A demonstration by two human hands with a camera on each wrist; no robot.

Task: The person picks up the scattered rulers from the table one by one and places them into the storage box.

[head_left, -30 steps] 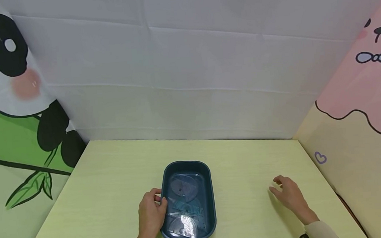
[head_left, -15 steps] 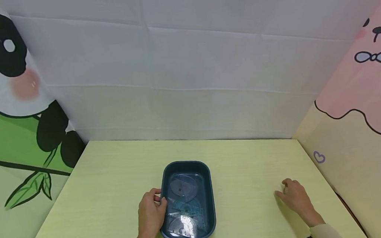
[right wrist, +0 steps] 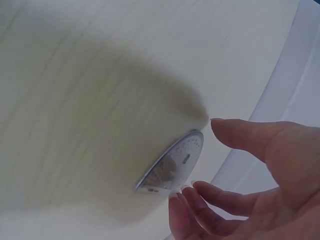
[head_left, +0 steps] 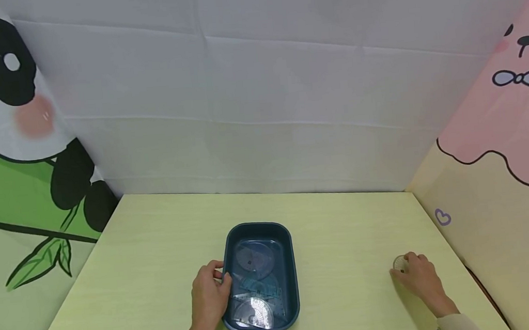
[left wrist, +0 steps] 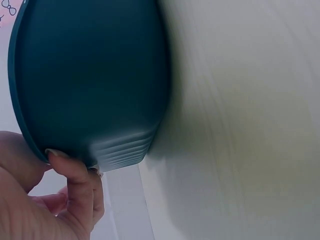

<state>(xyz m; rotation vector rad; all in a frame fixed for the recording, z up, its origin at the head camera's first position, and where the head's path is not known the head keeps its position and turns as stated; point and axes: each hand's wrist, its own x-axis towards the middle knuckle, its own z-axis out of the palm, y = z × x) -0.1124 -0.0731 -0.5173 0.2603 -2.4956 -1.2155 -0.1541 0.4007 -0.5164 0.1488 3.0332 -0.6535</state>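
Note:
My left hand (head_left: 211, 296) grips the left rim of a dark blue plastic tray (head_left: 294, 276), thumb by the rim and fingers against the outer wall. Inside the tray lie clear protractors (head_left: 254, 314) and a bluish transparent piece (head_left: 260, 285); overlap hides some outlines. At the table's right side my right hand (head_left: 420, 277) is over a small clear protractor (right wrist: 175, 165). In the right wrist view its fingertips touch or nearly touch the protractor's lower edge, while the thumb stands visibly apart. Whether the protractor lies fully flat cannot be told.
The pale yellow table (head_left: 336, 252) carries the tray near its front middle. A white cloth wall (head_left: 259, 93) rises behind it. Printed panels stand on both sides, a green and white one (head_left: 27, 173) left and a pink one (head_left: 503, 120) right.
My right hand has moved rightward and slightly nearer, and the small protractor now shows clearly at its fingertips. My left hand and the tray have stayed in place.

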